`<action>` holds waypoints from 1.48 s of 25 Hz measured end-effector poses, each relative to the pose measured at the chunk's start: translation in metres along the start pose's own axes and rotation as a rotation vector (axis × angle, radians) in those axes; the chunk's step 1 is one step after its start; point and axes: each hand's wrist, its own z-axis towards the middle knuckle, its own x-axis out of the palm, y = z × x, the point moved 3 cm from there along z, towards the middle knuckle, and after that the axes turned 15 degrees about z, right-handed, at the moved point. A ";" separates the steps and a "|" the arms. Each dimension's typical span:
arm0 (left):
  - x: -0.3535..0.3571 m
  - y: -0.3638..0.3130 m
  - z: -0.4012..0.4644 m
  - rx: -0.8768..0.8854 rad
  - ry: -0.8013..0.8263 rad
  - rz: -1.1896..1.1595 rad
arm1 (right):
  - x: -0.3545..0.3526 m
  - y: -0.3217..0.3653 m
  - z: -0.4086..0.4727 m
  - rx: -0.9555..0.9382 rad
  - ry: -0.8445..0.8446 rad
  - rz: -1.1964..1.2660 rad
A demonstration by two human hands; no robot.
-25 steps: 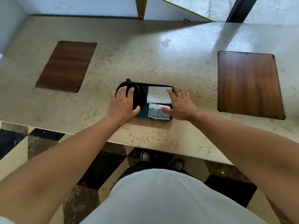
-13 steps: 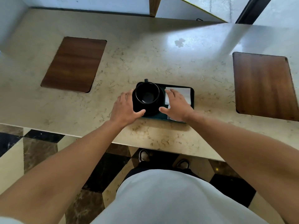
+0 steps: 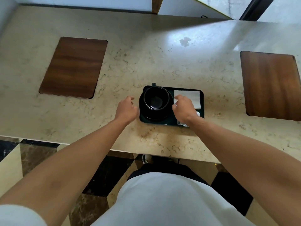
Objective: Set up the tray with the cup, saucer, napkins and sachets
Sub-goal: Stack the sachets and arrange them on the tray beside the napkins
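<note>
Tray (image 3: pixel 202 101) on marble counter (image 3: pixel 146 59), flanked by wooden panels (image 3: pixel 73 67)

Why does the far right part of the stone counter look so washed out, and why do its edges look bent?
In the head view, window light glares off the polished counter, bleaching it; the near left stays evenly lit. The wide-angle lens bows the counter's edges and stretches the forearms. The black cup and tray stay sharp.

head-worn view, looking steeply down, close
</note>
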 end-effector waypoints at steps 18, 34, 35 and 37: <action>0.021 -0.009 0.035 -0.095 0.088 -0.135 | 0.006 0.007 0.019 0.133 -0.089 0.129; 0.017 -0.008 0.040 -0.110 0.116 -0.220 | 0.012 0.004 0.012 0.295 -0.105 0.253; 0.017 -0.008 0.040 -0.115 0.116 -0.226 | 0.013 0.004 0.011 0.296 -0.106 0.259; 0.017 -0.007 0.040 -0.115 0.123 -0.236 | 0.012 0.004 0.011 0.294 -0.110 0.257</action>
